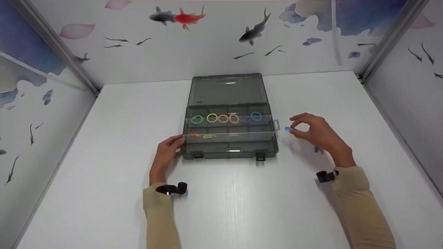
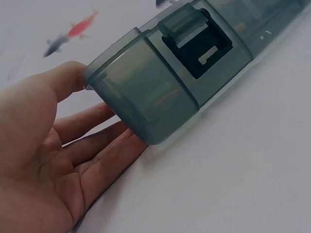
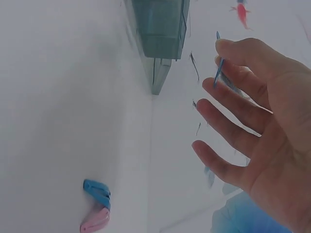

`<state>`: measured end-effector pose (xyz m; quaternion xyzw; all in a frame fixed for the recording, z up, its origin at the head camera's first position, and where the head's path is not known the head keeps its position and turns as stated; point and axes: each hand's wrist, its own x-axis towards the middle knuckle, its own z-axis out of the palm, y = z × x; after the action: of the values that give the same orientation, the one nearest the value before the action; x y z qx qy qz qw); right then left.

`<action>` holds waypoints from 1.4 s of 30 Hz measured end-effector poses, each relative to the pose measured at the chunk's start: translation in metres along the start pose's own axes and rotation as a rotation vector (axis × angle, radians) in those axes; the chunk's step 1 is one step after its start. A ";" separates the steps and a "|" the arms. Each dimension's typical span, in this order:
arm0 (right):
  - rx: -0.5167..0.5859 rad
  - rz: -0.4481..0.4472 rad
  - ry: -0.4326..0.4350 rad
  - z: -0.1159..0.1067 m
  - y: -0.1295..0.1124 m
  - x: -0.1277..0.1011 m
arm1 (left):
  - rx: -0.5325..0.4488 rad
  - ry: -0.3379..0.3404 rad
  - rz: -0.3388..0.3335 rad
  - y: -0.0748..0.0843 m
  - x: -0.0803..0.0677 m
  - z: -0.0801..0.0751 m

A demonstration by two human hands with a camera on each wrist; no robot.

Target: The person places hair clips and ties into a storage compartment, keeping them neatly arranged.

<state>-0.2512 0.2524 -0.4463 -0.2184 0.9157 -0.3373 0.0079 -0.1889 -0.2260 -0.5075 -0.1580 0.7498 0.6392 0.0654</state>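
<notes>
A grey see-through compartment box [image 1: 230,145] stands on the table with its lid [image 1: 228,90] folded back. At the box's left side, my left hand [image 1: 166,152] holds the near corner, thumb at the rim and fingers against the side wall in the left wrist view. To the right of the box, my right hand [image 1: 316,133] pinches a small blue hair clip [image 3: 219,63] between thumb and index finger; the other fingers are spread. Several coloured hair ties [image 1: 223,119] sit in a row in the back compartment. Orange and yellow-green hair clips [image 1: 209,136] lie in the middle one.
In the right wrist view, a blue hair clip [image 3: 97,191] and a pink hair clip [image 3: 95,221] lie on the white table [image 1: 221,207]. Two black latches [image 1: 260,157] line the box's front. Printed wall panels [image 1: 214,45] enclose the table's back and sides.
</notes>
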 end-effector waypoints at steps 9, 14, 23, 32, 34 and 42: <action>-0.007 -0.092 0.043 0.008 -0.012 0.004 | -0.020 0.002 -0.002 -0.001 0.003 -0.001; -0.004 -0.158 0.084 0.011 -0.020 0.006 | -0.027 -0.005 -0.006 0.000 0.005 0.001; 0.054 -0.288 0.089 0.021 -0.047 0.026 | -0.016 -0.004 -0.001 0.001 0.004 0.000; 0.046 -0.315 -0.009 0.037 -0.088 0.058 | -0.025 -0.002 0.000 -0.003 0.005 0.000; 0.045 -0.307 -0.026 0.042 -0.095 0.065 | -0.022 -0.001 0.009 -0.002 0.005 0.000; 0.042 -0.247 -0.106 0.064 -0.111 0.085 | 0.023 0.015 0.008 -0.001 0.002 0.000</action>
<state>-0.2744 0.1035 -0.4156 -0.3469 0.8729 -0.3426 0.0191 -0.1907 -0.2265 -0.5093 -0.1591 0.7583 0.6295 0.0589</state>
